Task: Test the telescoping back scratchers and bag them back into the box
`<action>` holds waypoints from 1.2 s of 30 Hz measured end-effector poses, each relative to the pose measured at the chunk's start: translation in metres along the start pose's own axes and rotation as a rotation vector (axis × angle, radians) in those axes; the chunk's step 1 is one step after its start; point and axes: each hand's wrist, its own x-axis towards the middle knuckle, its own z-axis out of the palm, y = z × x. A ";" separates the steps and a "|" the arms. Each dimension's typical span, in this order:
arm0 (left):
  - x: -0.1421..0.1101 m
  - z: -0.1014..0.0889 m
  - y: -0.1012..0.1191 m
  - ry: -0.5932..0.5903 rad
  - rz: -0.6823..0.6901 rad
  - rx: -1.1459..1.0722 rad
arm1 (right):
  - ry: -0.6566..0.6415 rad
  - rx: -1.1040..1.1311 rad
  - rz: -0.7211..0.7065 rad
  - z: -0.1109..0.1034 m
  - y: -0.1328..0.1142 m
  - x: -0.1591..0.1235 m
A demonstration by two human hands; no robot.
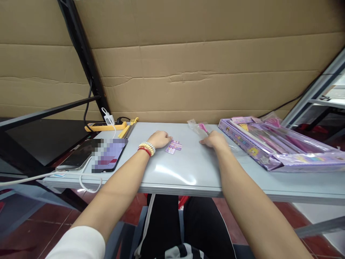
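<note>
Pink claw-tipped scratcher (203, 127), clear-wrapped, pinched in right fingers (207, 140); left fingers (165, 137) curled, grip unclear.

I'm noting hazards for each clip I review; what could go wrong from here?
The loose cards overlap beside the left hand, so a brush of the fingers could scatter them.
The white cable loops over the table's front edge near the left forearm; a snag might tug it.
The pink-tipped item at the right hand lies with slick-looking clear wrap, so it might slip.
</note>
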 end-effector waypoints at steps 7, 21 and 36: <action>0.000 0.001 -0.001 0.019 -0.002 -0.067 | -0.052 -0.099 0.049 0.001 -0.002 0.000; -0.001 -0.001 -0.001 0.043 0.031 -0.024 | 0.041 -0.030 0.092 -0.002 0.011 0.007; 0.002 0.010 0.013 0.165 0.044 -0.483 | 0.405 0.174 -0.305 -0.014 -0.022 -0.021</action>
